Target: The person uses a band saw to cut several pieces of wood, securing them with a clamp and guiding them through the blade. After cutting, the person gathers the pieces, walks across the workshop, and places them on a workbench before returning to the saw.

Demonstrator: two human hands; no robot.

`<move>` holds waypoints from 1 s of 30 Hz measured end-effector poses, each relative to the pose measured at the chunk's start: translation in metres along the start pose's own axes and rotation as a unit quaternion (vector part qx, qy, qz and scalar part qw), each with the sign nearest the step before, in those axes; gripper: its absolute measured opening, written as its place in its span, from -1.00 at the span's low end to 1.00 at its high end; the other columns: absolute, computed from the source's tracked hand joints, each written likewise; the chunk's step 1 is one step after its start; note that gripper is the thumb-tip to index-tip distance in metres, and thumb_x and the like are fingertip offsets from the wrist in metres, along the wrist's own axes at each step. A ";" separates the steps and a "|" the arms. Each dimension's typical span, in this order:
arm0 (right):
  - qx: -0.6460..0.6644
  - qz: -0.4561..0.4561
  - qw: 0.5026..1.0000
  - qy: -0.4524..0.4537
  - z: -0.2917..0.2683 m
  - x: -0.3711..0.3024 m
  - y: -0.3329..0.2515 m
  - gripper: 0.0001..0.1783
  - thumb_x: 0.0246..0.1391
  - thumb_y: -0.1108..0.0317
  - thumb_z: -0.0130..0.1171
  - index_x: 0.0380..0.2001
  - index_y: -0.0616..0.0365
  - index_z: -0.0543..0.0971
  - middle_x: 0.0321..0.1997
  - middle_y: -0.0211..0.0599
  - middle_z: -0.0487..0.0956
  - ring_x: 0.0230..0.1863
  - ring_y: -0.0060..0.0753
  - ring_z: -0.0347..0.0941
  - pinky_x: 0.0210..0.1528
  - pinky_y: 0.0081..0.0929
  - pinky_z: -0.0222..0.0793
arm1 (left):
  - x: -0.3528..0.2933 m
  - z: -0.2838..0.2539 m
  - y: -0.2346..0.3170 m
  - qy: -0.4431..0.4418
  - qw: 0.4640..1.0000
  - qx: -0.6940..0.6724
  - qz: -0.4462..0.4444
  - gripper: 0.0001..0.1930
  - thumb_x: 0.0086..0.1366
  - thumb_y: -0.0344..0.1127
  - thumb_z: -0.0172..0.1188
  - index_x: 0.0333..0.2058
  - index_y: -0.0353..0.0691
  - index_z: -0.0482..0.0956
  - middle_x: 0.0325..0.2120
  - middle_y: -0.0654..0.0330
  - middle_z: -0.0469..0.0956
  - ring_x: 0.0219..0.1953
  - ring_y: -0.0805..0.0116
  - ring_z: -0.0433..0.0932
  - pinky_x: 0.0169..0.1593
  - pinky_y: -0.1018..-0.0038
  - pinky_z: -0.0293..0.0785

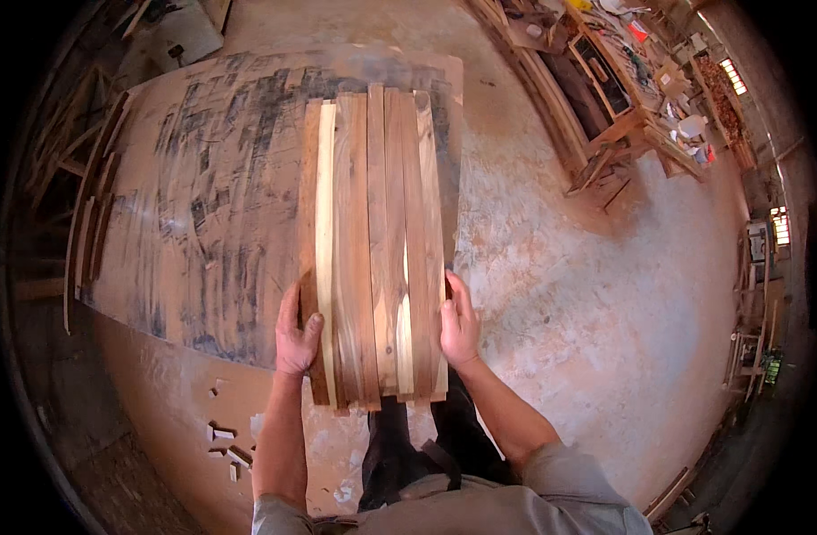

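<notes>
Several long wooden strips [376, 241] lie side by side as one panel-like bundle, running away from me, with uneven ends near and far. Most are brown; a pale one [324, 223] stands out toward the left. My left hand [298, 334] grips the bundle's left edge, thumb on top and fingers along the side. On the opposite edge my right hand [460, 323] is closed the same way, its fingertips partly hidden by the wood. The bundle's near end is over my legs, and its far part overlaps a large dark-streaked board [221, 196].
Offcuts [232, 450] are scattered on the floor at lower left. Long planks [92, 214] lie along the board's left side. At the far right stands a wooden workbench [604, 134] cluttered with tools and scraps. Pale, dusty concrete floor [560, 339] extends to my right.
</notes>
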State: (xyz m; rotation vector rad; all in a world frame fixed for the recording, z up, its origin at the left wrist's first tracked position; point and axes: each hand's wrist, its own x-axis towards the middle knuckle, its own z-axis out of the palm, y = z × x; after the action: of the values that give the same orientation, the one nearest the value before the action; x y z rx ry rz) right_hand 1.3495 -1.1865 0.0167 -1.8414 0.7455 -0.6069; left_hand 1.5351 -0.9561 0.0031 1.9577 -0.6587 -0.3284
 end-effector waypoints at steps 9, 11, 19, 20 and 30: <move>0.119 0.013 0.992 -0.028 -0.010 -0.002 0.018 -0.48 0.30 0.32 -0.17 0.24 0.42 0.25 0.36 0.01 0.26 0.41 -0.16 0.12 0.43 -0.28 -0.06 | -0.010 0.022 0.006 0.023 0.974 -0.184 -0.130 -0.36 0.22 -0.50 0.04 0.30 -0.46 0.15 0.30 -0.03 0.21 0.34 0.18 0.18 0.37 0.33 0.04; 0.123 0.009 0.992 -0.037 -0.020 -0.001 0.013 -0.47 0.32 0.30 -0.19 0.25 0.43 0.24 0.37 0.00 0.25 0.41 -0.16 0.11 0.43 -0.28 -0.06 | -0.022 0.031 0.018 0.025 0.973 -0.191 -0.130 -0.36 0.21 -0.52 0.02 0.29 -0.46 0.14 0.30 -0.04 0.21 0.35 0.18 0.17 0.38 0.33 0.02; 0.143 0.070 0.984 -0.085 -0.058 -0.056 0.022 -0.43 0.25 0.37 -0.13 0.28 0.43 0.18 0.35 0.03 0.25 0.39 -0.12 0.13 0.43 -0.26 -0.06 | -0.104 0.046 0.032 0.007 0.977 -0.133 -0.164 -0.33 0.23 -0.54 -0.03 0.33 -0.45 0.05 0.35 -0.04 0.10 0.39 0.15 0.07 0.41 0.30 -0.08; 0.141 0.094 0.981 -0.095 -0.062 -0.068 0.022 -0.41 0.22 0.39 -0.09 0.28 0.43 0.16 0.34 0.03 0.25 0.38 -0.12 0.13 0.42 -0.26 -0.06 | -0.120 0.048 0.028 0.020 0.974 -0.150 -0.169 -0.33 0.24 -0.53 -0.02 0.34 -0.45 0.04 0.36 -0.05 0.10 0.39 0.15 0.07 0.41 0.30 -0.08; 0.163 0.244 0.938 -0.185 -0.062 -0.057 0.034 -0.12 0.13 0.34 0.18 0.38 0.37 -0.03 0.37 0.02 0.20 0.36 -0.20 0.16 0.35 -0.34 0.10 | -0.159 0.055 0.041 0.084 0.930 -0.122 -0.336 -0.43 0.37 -0.11 0.07 0.24 -0.35 0.31 0.13 0.06 0.42 0.15 0.24 0.39 0.23 0.36 0.26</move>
State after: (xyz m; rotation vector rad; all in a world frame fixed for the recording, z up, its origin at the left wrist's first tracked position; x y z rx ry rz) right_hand 1.2594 -1.1934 0.0032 -1.3371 0.7545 -0.0479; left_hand 1.3657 -0.9188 0.0052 1.8888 0.1829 -0.6180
